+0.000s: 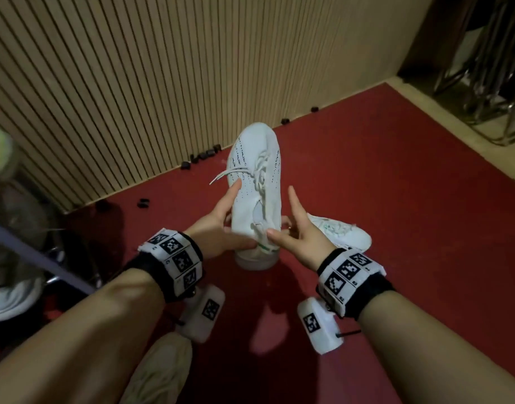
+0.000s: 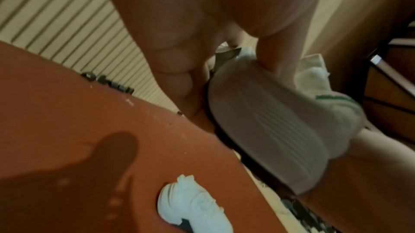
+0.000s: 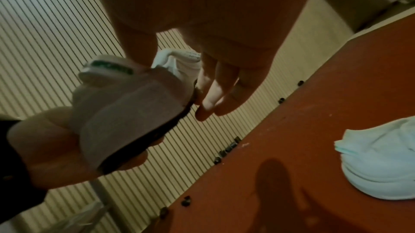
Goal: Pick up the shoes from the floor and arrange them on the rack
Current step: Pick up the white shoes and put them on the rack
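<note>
A white lace-up sneaker (image 1: 256,182) with a green heel mark is held above the red floor (image 1: 396,199), toe pointing away from me. My left hand (image 1: 221,225) grips its heel end from the left and underneath, index finger lying along its side. My right hand (image 1: 282,225) pinches the heel collar with the thumb on the heel tab, index finger sticking up. In the right wrist view the left hand's fingers (image 3: 56,148) curl under the ribbed sole (image 3: 130,105). The matching sneaker (image 1: 338,231) lies on the floor just right of my hands.
A metal rack (image 1: 32,252) stands at the far left with a white shoe (image 1: 11,298) on it. A beige shoe (image 1: 160,371) lies near the bottom edge. A slatted wall (image 1: 134,83) runs behind, with small black bits (image 1: 205,154) along its base. Metal chair legs (image 1: 489,97) stand at the top right.
</note>
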Demonstrator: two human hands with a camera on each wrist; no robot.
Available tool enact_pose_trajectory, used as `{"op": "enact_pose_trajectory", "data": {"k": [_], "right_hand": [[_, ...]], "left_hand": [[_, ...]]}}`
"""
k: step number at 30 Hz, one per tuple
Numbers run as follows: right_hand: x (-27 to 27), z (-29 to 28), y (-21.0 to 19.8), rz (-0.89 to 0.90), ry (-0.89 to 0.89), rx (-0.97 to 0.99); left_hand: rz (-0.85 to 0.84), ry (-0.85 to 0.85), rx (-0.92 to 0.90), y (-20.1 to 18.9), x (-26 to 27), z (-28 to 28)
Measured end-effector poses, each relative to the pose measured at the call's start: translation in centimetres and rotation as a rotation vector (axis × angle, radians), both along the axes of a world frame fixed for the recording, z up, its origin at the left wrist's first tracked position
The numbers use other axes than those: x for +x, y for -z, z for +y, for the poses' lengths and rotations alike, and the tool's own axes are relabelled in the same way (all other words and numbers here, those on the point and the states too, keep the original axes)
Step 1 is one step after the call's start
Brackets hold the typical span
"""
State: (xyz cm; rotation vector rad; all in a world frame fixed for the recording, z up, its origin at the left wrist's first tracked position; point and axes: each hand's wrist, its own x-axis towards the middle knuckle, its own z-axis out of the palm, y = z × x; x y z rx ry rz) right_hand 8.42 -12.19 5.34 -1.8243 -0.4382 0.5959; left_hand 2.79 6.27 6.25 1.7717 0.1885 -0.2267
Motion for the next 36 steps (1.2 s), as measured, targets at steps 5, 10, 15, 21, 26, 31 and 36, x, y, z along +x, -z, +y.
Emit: {"op": "enact_pose_trajectory", "data": {"k": [5,10,15,21,26,31,36], "right_hand": [[3.7,0.1,3.6,0.015,0.138,-0.111],[6.9,-0.4,8.9,0.009,0.300,-0.453],[9.9,-1.2,11.9,0.044,0.303,-0.797],[13.8,0.1,16.8,-0.121,0.230,-1.101],[16.6,0.5,18.9,-0.201,0.052,-1.357],[19.0,1.2,20.1,-0.184,-0.188,-1.539],[20.0,2.1,21.2,-0.197,-0.289,-1.620]], "left_hand": [[0.007,-0.021,-0.001,3.7,4.0,0.5],[0.010,-0.070,-0.010,8.1,6.8,1.8],[0.038,-0.078,-0.011,10.8,7.8,3.7],[0.107,-0.056,0.013,14.0,8.8,5.1],[0.131,-0.068,-0.081,16.3,10.0,5.2],[0.115,-0.090,-0.091,17.5,11.4,6.3],[0.142,-0.096,-0.095,18.6,11.9,6.9]]}}
